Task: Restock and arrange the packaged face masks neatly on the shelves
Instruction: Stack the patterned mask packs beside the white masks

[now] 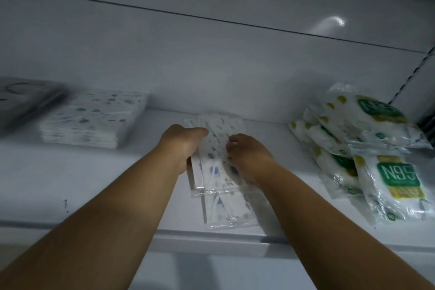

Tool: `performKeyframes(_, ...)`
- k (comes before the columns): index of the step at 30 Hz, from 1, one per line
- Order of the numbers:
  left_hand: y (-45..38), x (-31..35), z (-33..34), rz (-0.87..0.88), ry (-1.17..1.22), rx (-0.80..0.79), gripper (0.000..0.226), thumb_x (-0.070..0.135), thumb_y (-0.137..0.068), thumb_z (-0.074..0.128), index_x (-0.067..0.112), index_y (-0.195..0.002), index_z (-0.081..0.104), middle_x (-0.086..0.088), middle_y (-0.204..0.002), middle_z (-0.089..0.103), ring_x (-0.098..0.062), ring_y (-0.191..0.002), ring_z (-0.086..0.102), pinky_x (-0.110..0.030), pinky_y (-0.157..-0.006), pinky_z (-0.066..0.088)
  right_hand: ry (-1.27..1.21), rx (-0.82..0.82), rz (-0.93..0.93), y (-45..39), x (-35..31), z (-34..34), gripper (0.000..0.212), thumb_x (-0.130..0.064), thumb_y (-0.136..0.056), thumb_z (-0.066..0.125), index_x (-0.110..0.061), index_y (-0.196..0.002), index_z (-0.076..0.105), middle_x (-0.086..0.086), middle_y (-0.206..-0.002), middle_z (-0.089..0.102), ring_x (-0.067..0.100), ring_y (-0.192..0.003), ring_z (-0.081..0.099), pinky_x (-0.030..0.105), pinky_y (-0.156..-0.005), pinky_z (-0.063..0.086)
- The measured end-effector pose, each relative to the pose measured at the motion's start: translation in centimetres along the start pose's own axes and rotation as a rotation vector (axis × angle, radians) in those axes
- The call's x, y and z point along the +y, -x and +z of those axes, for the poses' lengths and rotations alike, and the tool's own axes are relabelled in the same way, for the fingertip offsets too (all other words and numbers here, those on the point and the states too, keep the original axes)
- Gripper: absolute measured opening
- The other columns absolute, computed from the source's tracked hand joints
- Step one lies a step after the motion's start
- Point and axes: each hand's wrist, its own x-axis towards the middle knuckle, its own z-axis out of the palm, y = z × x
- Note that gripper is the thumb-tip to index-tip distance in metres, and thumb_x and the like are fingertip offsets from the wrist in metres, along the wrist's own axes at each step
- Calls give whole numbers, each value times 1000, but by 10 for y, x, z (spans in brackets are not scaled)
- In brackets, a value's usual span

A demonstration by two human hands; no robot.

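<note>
White shelf (pixel 94 172), partly stocked. Left: dark packs (pixel 26 103) at the edge, blurred, then a neat stack of speckled mask packs (pixel 94 120). Right: N95 packs (pixel 367 148) in a loose, overlapping heap, prob. need straightening. Middle: a few speckled packs (pixel 219 172) fanned out, one jutting twd the front lip, not yet squared up. So task approx halfway; middle bunch + N95 heap left to do.

Both arms reach up and fwd. Left hand (pixel 182 146) grips the bunch's left edge, thumb on top. Right hand (pixel 249 158) has fingers curled onto its right side, pinching the wrap as far as visible.
</note>
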Motion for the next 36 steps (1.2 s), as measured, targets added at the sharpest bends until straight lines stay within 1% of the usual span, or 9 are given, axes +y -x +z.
performKeyframes(4,8,-2,10,125,-99,51,29,21,-69,79,6,-93,72,-11,-89,74,-27,-79,71,-41,-79,61,-566,-93,8,10,3,8,27,-15,-95,49,-23,-82,72,8,-73,62,22,-58,58,35,-55,45)
performKeyframes(7,16,-5,15,204,-136,89,19,11,-66,71,17,-84,69,-4,-84,74,-24,-79,71,-43,-83,61,-654,-32,-42,16,11,2,23,-18,-98,51,-27,-94,72,1,-78,67,12,-64,65,28,-62,54)
performKeyframes(11,20,-9,14,271,-87,149,29,-3,-77,65,24,-86,60,1,-88,70,-20,-84,69,-40,-82,61,-474,189,-80,13,25,-10,21,-25,-96,58,-35,-114,63,-6,-129,59,4,-97,63,26,-91,53)
performKeyframes(13,19,-11,11,299,-61,158,31,-3,-78,65,26,-86,59,4,-89,69,-17,-84,68,-41,-83,60,-471,183,-33,9,25,-14,41,-33,-95,61,-32,-135,52,-6,-136,48,-3,-90,60,22,-88,49)
performKeyframes(16,17,-9,5,329,-17,126,35,1,-80,68,31,-87,52,6,-94,67,-18,-91,68,-40,-86,58,-530,124,72,-6,18,-14,70,-45,-91,65,-24,-150,35,2,-148,44,17,-114,57,34,-97,46)
performKeyframes(21,10,-8,-1,238,49,-20,48,6,-79,75,28,-114,53,-4,-108,70,-26,-93,72,-47,-83,61,-859,-24,155,-27,9,1,101,-59,-49,78,-18,-137,53,7,-133,62,27,-110,66,47,-97,54)
performKeyframes(28,-3,4,-15,306,16,18,57,9,-70,78,29,-117,52,6,-104,69,-18,-94,70,-43,-85,60,-771,215,96,-25,-8,3,70,-43,-81,77,-24,-141,47,-4,-132,55,20,-113,58,39,-94,48)
performKeyframes(33,-4,26,-21,520,23,18,54,9,-77,76,36,-115,49,14,-105,65,-12,-96,68,-34,-79,58,-921,103,156,-27,-21,-4,104,-60,-59,85,-20,-145,43,5,-137,58,28,-114,63,48,-102,48)
performKeyframes(36,-5,32,-19,608,-1,-44,54,13,-76,77,40,-113,49,17,-105,66,-6,-95,68,-35,-85,58,-1228,-61,20,-26,-24,-13,45,-21,-91,71,-1,-129,58,22,-120,68,40,-105,69,60,-93,52)
